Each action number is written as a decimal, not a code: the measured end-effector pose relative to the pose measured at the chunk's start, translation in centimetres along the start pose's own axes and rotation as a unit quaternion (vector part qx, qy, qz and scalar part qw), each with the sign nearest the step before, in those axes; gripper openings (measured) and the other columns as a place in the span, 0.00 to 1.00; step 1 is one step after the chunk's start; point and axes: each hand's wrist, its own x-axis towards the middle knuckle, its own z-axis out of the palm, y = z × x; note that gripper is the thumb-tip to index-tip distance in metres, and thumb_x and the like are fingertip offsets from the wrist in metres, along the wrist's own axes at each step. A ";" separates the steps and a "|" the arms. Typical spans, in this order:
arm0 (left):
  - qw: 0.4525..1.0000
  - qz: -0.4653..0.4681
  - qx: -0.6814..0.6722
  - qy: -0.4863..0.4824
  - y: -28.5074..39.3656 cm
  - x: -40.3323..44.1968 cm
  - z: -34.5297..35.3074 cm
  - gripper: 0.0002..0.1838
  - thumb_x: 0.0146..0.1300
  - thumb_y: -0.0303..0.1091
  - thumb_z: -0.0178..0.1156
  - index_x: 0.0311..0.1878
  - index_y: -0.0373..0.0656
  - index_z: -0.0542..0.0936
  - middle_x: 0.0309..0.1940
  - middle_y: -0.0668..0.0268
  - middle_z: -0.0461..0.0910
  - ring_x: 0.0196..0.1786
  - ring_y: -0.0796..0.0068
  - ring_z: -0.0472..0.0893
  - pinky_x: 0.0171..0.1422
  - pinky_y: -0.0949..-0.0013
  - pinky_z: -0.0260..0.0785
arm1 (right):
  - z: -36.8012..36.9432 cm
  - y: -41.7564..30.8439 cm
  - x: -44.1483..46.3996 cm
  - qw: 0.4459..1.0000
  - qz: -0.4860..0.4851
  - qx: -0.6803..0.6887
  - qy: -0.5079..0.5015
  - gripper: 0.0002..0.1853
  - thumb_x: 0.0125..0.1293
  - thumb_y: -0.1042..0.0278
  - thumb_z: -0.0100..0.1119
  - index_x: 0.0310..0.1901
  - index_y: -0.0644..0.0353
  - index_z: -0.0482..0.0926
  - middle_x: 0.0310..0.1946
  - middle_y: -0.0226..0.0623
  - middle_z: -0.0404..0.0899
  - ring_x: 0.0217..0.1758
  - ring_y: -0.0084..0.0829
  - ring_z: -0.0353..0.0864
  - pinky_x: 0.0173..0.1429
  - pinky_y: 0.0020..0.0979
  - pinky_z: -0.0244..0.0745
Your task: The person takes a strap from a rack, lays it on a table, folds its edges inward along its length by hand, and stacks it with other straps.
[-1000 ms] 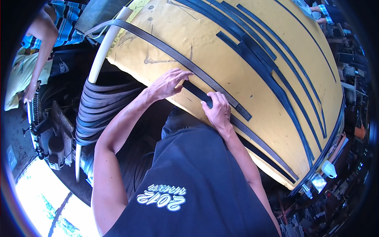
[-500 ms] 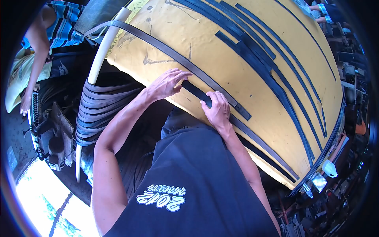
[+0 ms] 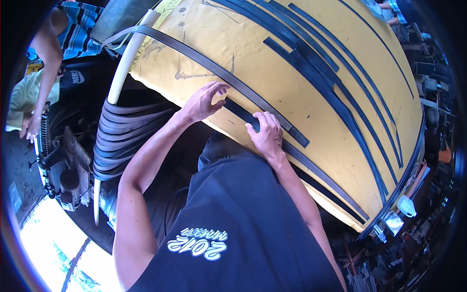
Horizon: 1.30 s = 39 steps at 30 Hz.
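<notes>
A dark flat strip (image 3: pixel 237 111) lies along the near edge of the yellow-topped table (image 3: pixel 301 97). My right hand (image 3: pixel 268 134) rests across it, thumb and curled fingertips at its two edges, partly hiding it. My left hand (image 3: pixel 202 103) is beside the strip's left end, thumb and fingers curved apart with nothing between them. Just beyond both hands, a long grey-brown strip (image 3: pixel 214 68) runs from a pale pole (image 3: pixel 121 73) across the table and ends right of my right hand.
Several dark strips (image 3: pixel 316 68) lie across the table's far side. A thick bundle of strips (image 3: pixel 129 131) hangs around the pole at left. Another person's arm (image 3: pixel 46 73) reaches down at far left; other hands (image 3: pixel 389 12) show at top right. A white container (image 3: pixel 406 207) stands by the right edge.
My left hand has lifted its fingers slightly off the strip, and the gap between thumb and fingers has widened. My right hand has barely moved. The person at left has shifted a little.
</notes>
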 end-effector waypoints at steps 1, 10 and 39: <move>1.000 -0.017 -0.004 0.019 0.1 0.1 0.3 0.26 0.55 0.26 0.68 0.58 0.41 0.74 0.45 0.58 0.78 0.49 0.60 0.81 0.57 0.60 0.75 | 0.0 0.0 0.0 1.000 0.001 0.000 0.000 0.16 0.56 0.65 0.70 0.43 0.62 0.78 0.39 0.44 0.80 0.45 0.45 0.79 0.52 0.42 0.74; 0.998 -0.035 0.042 0.037 0.6 0.5 1.2 0.27 0.53 0.33 0.73 0.55 0.43 0.74 0.42 0.60 0.76 0.47 0.61 0.79 0.54 0.60 0.73 | 0.0 0.0 0.0 1.000 -0.006 0.002 0.005 0.16 0.56 0.66 0.69 0.43 0.63 0.78 0.39 0.44 0.79 0.45 0.45 0.79 0.51 0.42 0.74; 0.989 -0.028 0.116 0.082 1.4 -0.1 3.0 0.19 0.53 0.35 0.72 0.48 0.46 0.79 0.44 0.59 0.76 0.50 0.55 0.75 0.56 0.58 0.69 | -1.1 0.5 -1.5 0.999 0.037 -0.025 -0.017 0.17 0.58 0.62 0.68 0.47 0.60 0.81 0.40 0.42 0.79 0.46 0.45 0.80 0.51 0.42 0.74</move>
